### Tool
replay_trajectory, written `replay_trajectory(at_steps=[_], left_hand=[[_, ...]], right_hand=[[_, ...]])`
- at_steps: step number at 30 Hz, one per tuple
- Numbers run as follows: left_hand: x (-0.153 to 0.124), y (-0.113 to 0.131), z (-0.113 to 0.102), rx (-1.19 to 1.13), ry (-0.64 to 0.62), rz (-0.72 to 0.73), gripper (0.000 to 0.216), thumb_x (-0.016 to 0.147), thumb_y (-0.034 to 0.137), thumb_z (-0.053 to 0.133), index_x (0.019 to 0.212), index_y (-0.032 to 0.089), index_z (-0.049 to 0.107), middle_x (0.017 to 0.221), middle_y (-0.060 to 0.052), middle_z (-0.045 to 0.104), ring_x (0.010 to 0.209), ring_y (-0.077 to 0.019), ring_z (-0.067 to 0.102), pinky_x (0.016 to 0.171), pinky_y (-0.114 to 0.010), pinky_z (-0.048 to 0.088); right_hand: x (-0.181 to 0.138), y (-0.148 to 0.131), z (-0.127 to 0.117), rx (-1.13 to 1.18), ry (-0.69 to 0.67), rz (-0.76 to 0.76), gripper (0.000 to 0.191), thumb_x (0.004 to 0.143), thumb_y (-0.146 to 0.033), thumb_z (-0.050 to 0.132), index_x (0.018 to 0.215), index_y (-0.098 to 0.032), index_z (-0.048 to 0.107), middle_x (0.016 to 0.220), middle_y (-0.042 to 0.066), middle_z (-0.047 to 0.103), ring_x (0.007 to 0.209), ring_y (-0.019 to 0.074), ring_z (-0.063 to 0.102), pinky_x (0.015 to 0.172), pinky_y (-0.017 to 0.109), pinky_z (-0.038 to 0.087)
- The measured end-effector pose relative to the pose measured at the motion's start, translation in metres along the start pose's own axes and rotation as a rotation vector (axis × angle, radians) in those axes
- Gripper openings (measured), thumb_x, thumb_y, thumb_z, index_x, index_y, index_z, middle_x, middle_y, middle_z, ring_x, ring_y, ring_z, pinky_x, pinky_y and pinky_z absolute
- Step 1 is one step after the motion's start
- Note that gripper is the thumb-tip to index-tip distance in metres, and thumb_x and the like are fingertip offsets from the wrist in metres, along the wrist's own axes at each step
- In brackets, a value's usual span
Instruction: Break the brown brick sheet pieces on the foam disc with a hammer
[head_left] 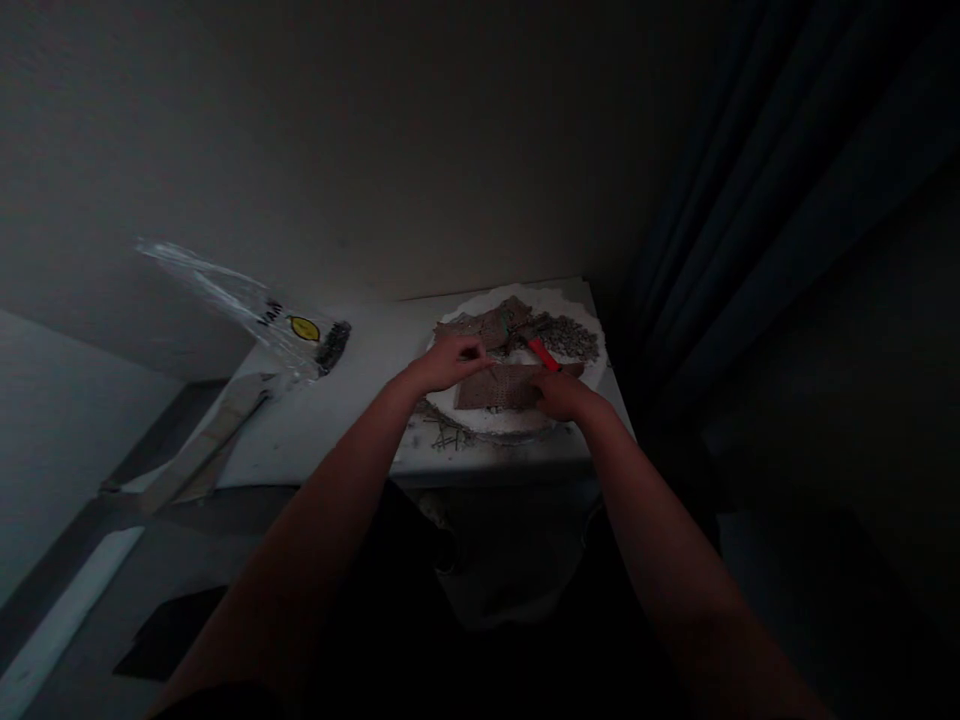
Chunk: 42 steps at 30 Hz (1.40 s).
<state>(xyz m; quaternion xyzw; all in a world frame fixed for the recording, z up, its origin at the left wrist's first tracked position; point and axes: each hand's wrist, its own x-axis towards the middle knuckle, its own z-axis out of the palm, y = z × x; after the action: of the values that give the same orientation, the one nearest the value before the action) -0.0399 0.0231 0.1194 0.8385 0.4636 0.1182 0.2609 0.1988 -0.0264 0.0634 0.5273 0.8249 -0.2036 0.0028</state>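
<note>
Item under the hands: a brown perforated board [499,388], lying flat at the 6 o'clock part of a white round disc [517,420]. The disc sits at the far right corner of a small white table [360,400].

Left hand [450,362]: over the board's 10 o'clock corner, palm down and fingers bent toward the board edge. The light is too dim to tell whether the tips pinch anything or only rest there. Judged by its position, this hand steadies the board.

Right hand [562,395]: at the board's 3 o'clock end, fingers clenched around a red-handled tool [543,354]. The handle projects from the fist toward 11 o'clock, across the disc. The working end is not discernible.

On the disc: more brown boards [491,325] are stacked loosely at 11 o'clock. A heap of small dark parts [570,338] lies at 2 o'clock, near the tool hand, which probably keeps it within easy reach.

Off the disc: thin loose pins [448,436] are scattered on the table at 7 o'clock. A clear plastic bag [281,320] with a yellow label lies at 9 o'clock, well apart from both hands. A dark curtain [787,200] hangs at 3 o'clock, and a plain wall [337,130] stands behind.
</note>
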Motion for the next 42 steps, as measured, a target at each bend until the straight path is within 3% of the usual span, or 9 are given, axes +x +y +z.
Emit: replay_trajectory(at_steps=[4,8,13,16,17,20,23,27,42], left_hand=[[-0.051,-0.056,-0.014,-0.227,-0.171,-0.384,0.032,0.078,0.052,0.064,0.08,0.019,0.066,0.076,-0.002,0.065,0.072,-0.0148,0.06,0.064,-0.025,0.048],[-0.094,-0.105,0.011,-0.232,-0.223,-0.639,0.035,0.072,0.054,0.068,0.077,0.02,0.066,0.074,-0.002,0.065,0.069,-0.015,0.056,0.056,-0.023,0.043],[-0.093,-0.114,0.045,-0.013,0.044,-0.718,0.022,0.079,0.043,0.063,0.079,0.02,0.062,0.08,-0.004,0.067,0.078,-0.019,0.061,0.066,-0.026,0.047],[-0.067,-0.078,0.055,0.207,0.412,-0.565,0.018,0.087,0.034,0.053,0.092,0.019,0.063,0.088,-0.005,0.068,0.085,-0.0197,0.063,0.076,-0.029,0.048],[-0.056,-0.061,0.059,0.211,0.415,-0.433,0.02,0.089,0.035,0.052,0.097,0.019,0.063,0.092,-0.005,0.068,0.086,-0.0192,0.064,0.078,-0.029,0.048],[-0.022,-0.009,0.07,0.273,0.178,0.005,0.021,0.09,0.035,0.054,0.097,0.019,0.067,0.099,-0.007,0.069,0.094,-0.021,0.064,0.083,-0.031,0.049],[0.005,0.022,0.078,0.462,-0.036,0.199,0.017,0.088,0.028,0.057,0.094,0.02,0.071,0.103,-0.008,0.069,0.098,-0.0227,0.064,0.085,-0.033,0.048],[0.016,0.024,0.08,0.611,-0.17,0.246,0.019,0.087,0.024,0.056,0.096,0.023,0.073,0.107,-0.006,0.07,0.101,-0.0226,0.064,0.083,-0.032,0.047],[0.041,0.026,0.074,0.431,-0.429,0.121,0.017,0.072,0.025,0.061,0.083,0.018,0.073,0.076,-0.002,0.071,0.068,-0.0164,0.061,0.064,-0.026,0.042]], right_hand=[[0.001,-0.001,0.001,-0.009,-0.003,0.008,0.038,0.089,-0.016,0.056,0.125,-0.012,0.066,0.136,0.019,0.062,0.122,0.0296,0.061,0.1,0.038,0.046],[0.003,-0.001,0.003,-0.029,0.011,-0.004,0.036,0.09,-0.015,0.053,0.123,-0.009,0.066,0.135,0.021,0.062,0.12,0.0307,0.061,0.101,0.041,0.045],[0.005,0.001,0.006,-0.026,0.009,0.005,0.036,0.09,-0.015,0.052,0.122,-0.01,0.067,0.132,0.021,0.063,0.115,0.0304,0.063,0.097,0.04,0.046],[0.003,0.0,0.004,-0.022,0.015,0.01,0.036,0.089,-0.015,0.054,0.122,-0.011,0.067,0.132,0.02,0.064,0.116,0.03,0.063,0.097,0.038,0.045],[0.003,-0.001,0.003,-0.017,0.014,0.016,0.036,0.089,-0.014,0.054,0.123,-0.011,0.066,0.133,0.02,0.064,0.117,0.03,0.063,0.098,0.038,0.045],[0.0,-0.003,0.001,0.006,0.007,0.042,0.036,0.09,-0.015,0.055,0.124,-0.011,0.066,0.134,0.02,0.064,0.12,0.0296,0.062,0.097,0.036,0.045],[-0.002,-0.003,0.0,0.027,0.005,0.065,0.038,0.092,-0.016,0.053,0.128,-0.009,0.062,0.133,0.021,0.064,0.12,0.0288,0.062,0.096,0.034,0.046],[-0.003,-0.002,0.001,0.037,0.017,0.031,0.039,0.092,-0.016,0.053,0.129,-0.011,0.063,0.135,0.019,0.064,0.123,0.0278,0.061,0.098,0.033,0.045],[0.002,-0.001,0.003,0.013,0.024,0.006,0.034,0.093,-0.02,0.053,0.123,-0.013,0.068,0.132,0.02,0.065,0.117,0.0299,0.063,0.096,0.037,0.046]])
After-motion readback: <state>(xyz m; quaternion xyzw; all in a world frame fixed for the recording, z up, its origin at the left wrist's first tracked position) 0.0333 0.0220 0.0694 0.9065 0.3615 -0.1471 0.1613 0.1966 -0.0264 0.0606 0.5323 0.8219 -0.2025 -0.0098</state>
